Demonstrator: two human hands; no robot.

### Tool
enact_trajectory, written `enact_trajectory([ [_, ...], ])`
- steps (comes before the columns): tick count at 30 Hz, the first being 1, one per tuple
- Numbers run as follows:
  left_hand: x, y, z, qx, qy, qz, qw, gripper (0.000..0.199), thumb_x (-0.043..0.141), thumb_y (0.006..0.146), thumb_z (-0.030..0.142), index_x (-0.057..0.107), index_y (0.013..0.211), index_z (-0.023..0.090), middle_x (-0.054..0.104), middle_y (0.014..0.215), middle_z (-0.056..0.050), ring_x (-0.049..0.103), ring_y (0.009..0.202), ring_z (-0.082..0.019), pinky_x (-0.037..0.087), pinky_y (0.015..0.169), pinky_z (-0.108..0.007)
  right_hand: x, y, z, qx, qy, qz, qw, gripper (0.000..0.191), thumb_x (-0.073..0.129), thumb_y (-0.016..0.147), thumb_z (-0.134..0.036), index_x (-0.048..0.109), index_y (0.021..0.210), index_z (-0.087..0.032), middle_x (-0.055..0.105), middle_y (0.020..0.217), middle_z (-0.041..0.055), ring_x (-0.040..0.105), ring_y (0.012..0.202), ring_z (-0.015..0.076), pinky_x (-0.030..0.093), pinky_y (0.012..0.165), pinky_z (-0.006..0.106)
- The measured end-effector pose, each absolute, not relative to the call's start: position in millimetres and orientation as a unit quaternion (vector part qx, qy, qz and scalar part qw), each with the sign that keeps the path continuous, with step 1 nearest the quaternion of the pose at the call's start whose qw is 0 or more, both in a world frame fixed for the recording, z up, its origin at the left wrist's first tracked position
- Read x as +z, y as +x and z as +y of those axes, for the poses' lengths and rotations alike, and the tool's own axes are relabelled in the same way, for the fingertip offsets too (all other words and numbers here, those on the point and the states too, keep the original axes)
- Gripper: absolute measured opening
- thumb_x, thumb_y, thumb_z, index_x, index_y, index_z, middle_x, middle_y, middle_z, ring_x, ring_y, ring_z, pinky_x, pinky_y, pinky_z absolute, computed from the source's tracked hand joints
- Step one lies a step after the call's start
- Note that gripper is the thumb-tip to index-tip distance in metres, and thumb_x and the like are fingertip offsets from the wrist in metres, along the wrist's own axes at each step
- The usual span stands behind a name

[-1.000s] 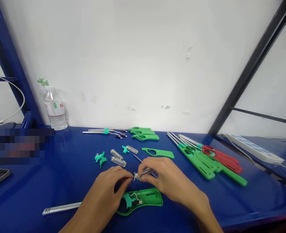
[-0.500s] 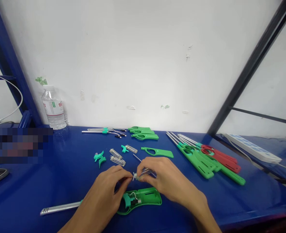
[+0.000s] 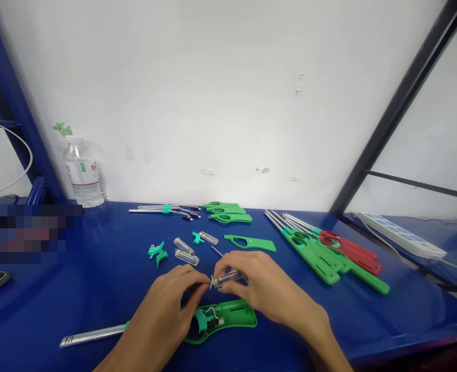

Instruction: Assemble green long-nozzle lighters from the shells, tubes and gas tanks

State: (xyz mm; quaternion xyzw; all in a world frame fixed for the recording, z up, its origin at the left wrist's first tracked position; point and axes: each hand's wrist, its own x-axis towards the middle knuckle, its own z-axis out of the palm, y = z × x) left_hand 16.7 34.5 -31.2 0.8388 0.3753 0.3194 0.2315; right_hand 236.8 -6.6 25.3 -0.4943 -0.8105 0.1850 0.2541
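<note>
My right hand [image 3: 263, 287] holds a clear lighter fuel tank [image 3: 227, 278] between thumb and fingers, its left end showing. At that end my left hand [image 3: 172, 302] pinches a small white piece [image 3: 212, 282]; whether the piece is fixed to the tank I cannot tell. Below both hands lies an opened green lighter handle half [image 3: 241, 315], hollow side up, with a teal trigger [image 3: 202, 320] and a wire inside. Its metal tube [image 3: 92, 335] points left, and my left hand and forearm hide where tube and handle meet. A thin metal rod [image 3: 216, 251] pokes out behind my right fingers.
Clear tanks [image 3: 187, 257] and teal triggers [image 3: 157, 251] lie beyond my hands. Farther back are metal tubes with wires [image 3: 151, 211] and green handle halves [image 3: 230, 218]. Green and red lighters [image 3: 352, 253] are piled right. A water bottle [image 3: 83, 175] stands back left.
The clear tank has turned slightly in my right hand, and more of it shows. Both hands stay close together over the green handle half. The whole view has shifted slightly.
</note>
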Motion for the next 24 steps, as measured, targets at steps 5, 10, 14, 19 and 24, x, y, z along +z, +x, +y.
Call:
enact_trajectory([
  [5,-30.5,14.8,36.4,0.323,0.834,0.384,0.229,0.031,0.051,0.099,0.03,0.082,0.096,0.027,0.079,0.092,-0.002,0.074,0.088,-0.021,0.051,0.079,-0.032,29.4,238.9,-9.2,0.222,-0.536,-0.773,0.257,0.013,0.081,0.097,-0.035,0.078,0.109,-0.03,0.075,0.094,-0.0052,0.066,0.085,0.0154,0.044,0.074,0.025],
  [10,-30.7,14.8,34.5,0.316,0.829,0.398,0.233,0.031,0.052,0.098,0.034,0.082,0.094,0.027,0.081,0.091,-0.002,0.074,0.088,-0.022,0.051,0.08,-0.033,27.3,242.0,-7.4,0.195,-0.528,-0.796,0.224,0.024,0.068,0.106,-0.047,0.082,0.109,-0.028,0.078,0.1,-0.0008,0.069,0.097,0.0191,0.045,0.088,0.029],
  [14,-28.0,15.6,30.2,0.309,0.82,0.42,0.235,0.029,0.053,0.098,0.036,0.08,0.09,0.027,0.08,0.087,-0.001,0.073,0.082,-0.022,0.05,0.074,-0.033,25.7,242.6,-7.1,0.181,-0.529,-0.797,0.226,0.016,0.071,0.105,-0.041,0.081,0.104,-0.028,0.079,0.102,-0.0029,0.069,0.102,0.0192,0.044,0.092,0.03],
  [19,-22.4,16.3,29.5,0.31,0.815,0.429,0.237,0.028,0.054,0.096,0.037,0.079,0.087,0.028,0.08,0.086,0.0,0.071,0.078,-0.022,0.049,0.071,-0.033,26.5,242.4,-7.5,0.183,-0.538,-0.792,0.224,0.009,0.075,0.102,-0.037,0.08,0.104,-0.03,0.081,0.1,-0.0053,0.069,0.098,0.0184,0.043,0.086,0.028],
  [24,-21.4,16.0,29.8,0.314,0.816,0.424,0.237,0.027,0.054,0.095,0.036,0.079,0.087,0.028,0.079,0.087,0.0,0.072,0.082,-0.021,0.05,0.075,-0.033,27.9,240.7,-5.7,0.167,-0.54,-0.799,0.207,0.008,0.076,0.102,-0.036,0.082,0.104,-0.03,0.08,0.098,-0.0042,0.068,0.096,0.0185,0.043,0.085,0.028],
])
